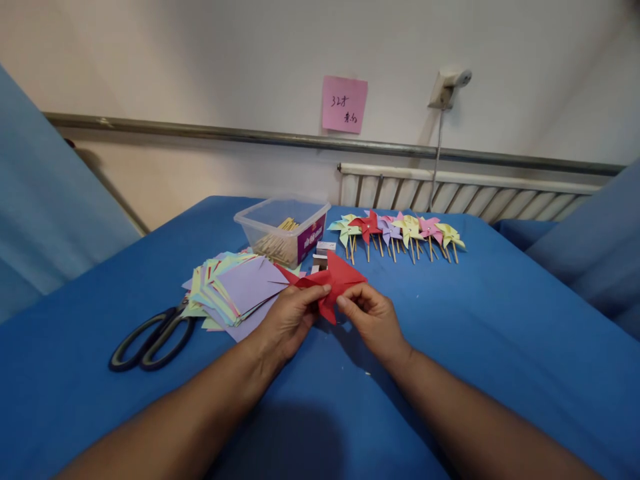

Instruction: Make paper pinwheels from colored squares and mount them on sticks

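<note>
A red paper pinwheel [341,272], partly folded, is held above the blue table between both hands. My left hand [295,313] grips it with the thumb pressed near its centre. My right hand [373,317] pinches its right lower side between thumb and forefinger. Left of my hands lies a stack of cut coloured paper squares [250,287], a purple one on top with slits at its corners. Large black-handled scissors [155,337] rest beside the stack, their blades hidden under the paper. Small open boxes [323,257] stand just behind the red paper.
A clear plastic tub [250,230] of wooden sticks [277,243] stands behind the paper stack. Several finished pinwheels on sticks [393,230] lie in a row at the back right. The blue cloth [475,373] covers the table; a radiator [465,187] and wall lie beyond.
</note>
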Available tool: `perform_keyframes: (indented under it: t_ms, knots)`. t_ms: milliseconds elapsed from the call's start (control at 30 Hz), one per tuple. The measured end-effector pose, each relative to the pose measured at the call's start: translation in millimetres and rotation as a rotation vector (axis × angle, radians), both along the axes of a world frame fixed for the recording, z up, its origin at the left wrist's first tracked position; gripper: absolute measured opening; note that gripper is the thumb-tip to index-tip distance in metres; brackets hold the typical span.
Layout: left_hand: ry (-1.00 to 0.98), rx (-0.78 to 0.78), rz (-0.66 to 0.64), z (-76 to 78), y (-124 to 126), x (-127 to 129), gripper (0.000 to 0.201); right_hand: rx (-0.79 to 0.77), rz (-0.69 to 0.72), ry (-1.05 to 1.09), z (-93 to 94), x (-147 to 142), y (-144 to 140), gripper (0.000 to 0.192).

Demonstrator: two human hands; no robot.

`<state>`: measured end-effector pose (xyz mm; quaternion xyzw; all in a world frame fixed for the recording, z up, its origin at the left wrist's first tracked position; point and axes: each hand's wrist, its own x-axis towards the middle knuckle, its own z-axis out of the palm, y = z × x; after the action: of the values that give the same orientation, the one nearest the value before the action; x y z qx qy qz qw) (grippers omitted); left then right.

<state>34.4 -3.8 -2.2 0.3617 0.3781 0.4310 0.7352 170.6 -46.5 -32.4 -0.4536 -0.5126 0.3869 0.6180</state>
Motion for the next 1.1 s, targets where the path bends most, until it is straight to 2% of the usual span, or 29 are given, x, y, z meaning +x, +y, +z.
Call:
perform_keyframes:
  t_ms: [367,633,1100]
  knots:
    - [0.068,0.006,-0.035,-4.7,-1.4,1.7,0.023,-0.079,-0.098,0.083,-2.4,0.0,4.7,0.021]
    - [0.109,0.031,-0.056,-5.1,-1.5,2.0,0.027,-0.056,-0.118,-0.028,-3.1,0.6,3.6,0.021]
    - [0.124,0.033,-0.063,-7.1,-1.5,1.9,0.03,-0.057,-0.13,-0.065,-9.0,2.0,6.4,0.02]
